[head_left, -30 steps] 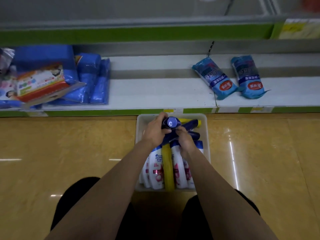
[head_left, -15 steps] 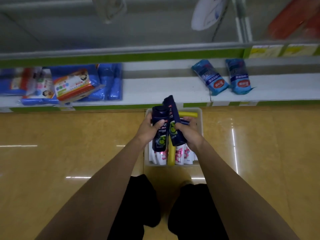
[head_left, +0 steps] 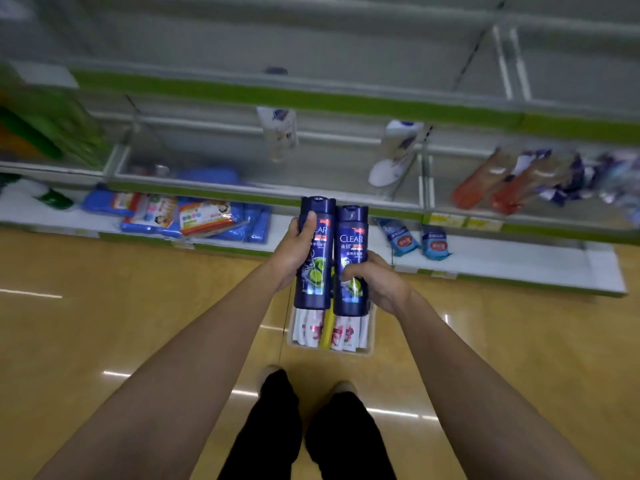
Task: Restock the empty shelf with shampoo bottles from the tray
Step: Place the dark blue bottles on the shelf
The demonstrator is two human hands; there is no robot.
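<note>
Green-edged shelves (head_left: 311, 98) face a tan floor. Left hand (head_left: 294, 252) grips one blue bottle (head_left: 313, 258); right hand (head_left: 375, 280) grips another (head_left: 351, 244), above the tray (head_left: 370, 336).

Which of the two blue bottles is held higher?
The bottle in the left hand: that left bottle has its cap above the right bottle.

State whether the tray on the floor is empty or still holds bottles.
Still holds bottles: white bottles and a yellow one lie inside the tray.

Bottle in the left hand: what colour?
Dark blue bottle, green lime graphic; left hand; head view.
</note>
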